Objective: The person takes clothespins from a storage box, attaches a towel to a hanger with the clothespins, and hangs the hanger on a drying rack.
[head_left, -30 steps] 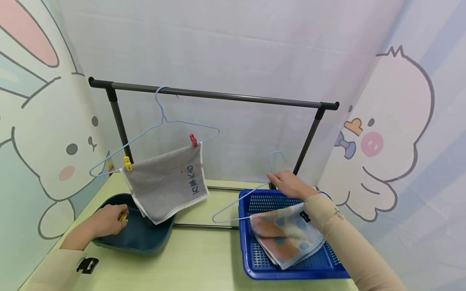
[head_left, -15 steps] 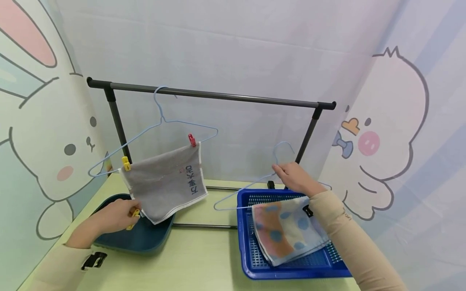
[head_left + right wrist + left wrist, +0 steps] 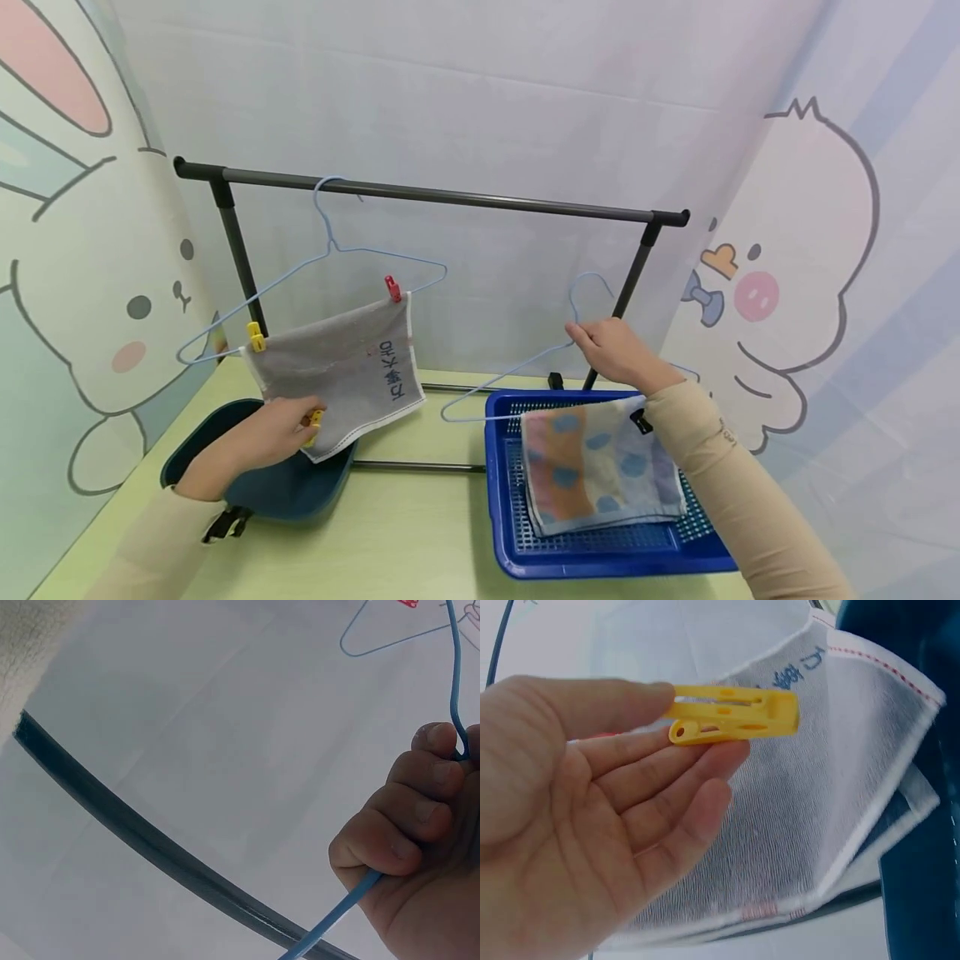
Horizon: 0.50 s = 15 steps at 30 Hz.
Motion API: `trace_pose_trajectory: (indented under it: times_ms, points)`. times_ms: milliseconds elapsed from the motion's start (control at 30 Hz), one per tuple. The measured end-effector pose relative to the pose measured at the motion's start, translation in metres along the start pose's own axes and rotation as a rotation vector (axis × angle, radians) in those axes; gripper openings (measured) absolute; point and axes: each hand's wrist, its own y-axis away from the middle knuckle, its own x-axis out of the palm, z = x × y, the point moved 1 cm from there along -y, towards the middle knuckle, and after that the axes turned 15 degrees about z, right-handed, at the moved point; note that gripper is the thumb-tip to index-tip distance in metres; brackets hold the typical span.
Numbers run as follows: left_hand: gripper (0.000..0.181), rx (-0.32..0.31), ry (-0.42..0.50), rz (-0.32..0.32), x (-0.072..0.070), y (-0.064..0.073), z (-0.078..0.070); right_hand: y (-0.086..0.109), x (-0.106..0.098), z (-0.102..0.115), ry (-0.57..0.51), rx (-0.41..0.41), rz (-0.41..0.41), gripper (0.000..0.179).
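Observation:
My left hand (image 3: 273, 429) pinches a yellow clothespin (image 3: 735, 716) between thumb and fingers, in front of the hanging grey towel (image 3: 341, 367). With curled fingers, my right hand (image 3: 617, 350) grips a light blue hanger (image 3: 510, 375) near its neck. A colourful spotted towel (image 3: 592, 467) is draped over that hanger's lower bar, above the blue basket (image 3: 497, 517); whether it touches the basket I cannot tell. A second blue hanger (image 3: 292, 271) hangs on the rack and carries the grey towel, fixed by a yellow clip (image 3: 257, 337) and a red clip (image 3: 393, 288).
A dark rack with a top bar (image 3: 480, 200) spans the back of the light green table (image 3: 420, 533). The dark teal basin (image 3: 318, 496) stands at the left, partly below the grey towel. Printed curtains enclose the back and sides.
My left hand has moved right and up from the basin with the yellow clothespin. The right hand has raised the hanger, and the spotted towel has come up with it.

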Motion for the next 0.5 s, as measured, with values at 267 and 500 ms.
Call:
trace_pose_trajectory:
  times_ms: [267,500]
  points:
    - [0.019,0.000,0.015,0.006,0.006,-0.015,-0.008,-0.002,-0.012,0.010,0.023,0.011,-0.007,0.049]
    - [0.020,0.040,0.016,-0.011,0.009,-0.022,-0.012,-0.003,-0.014,0.012,0.060,0.009,0.005,0.050]
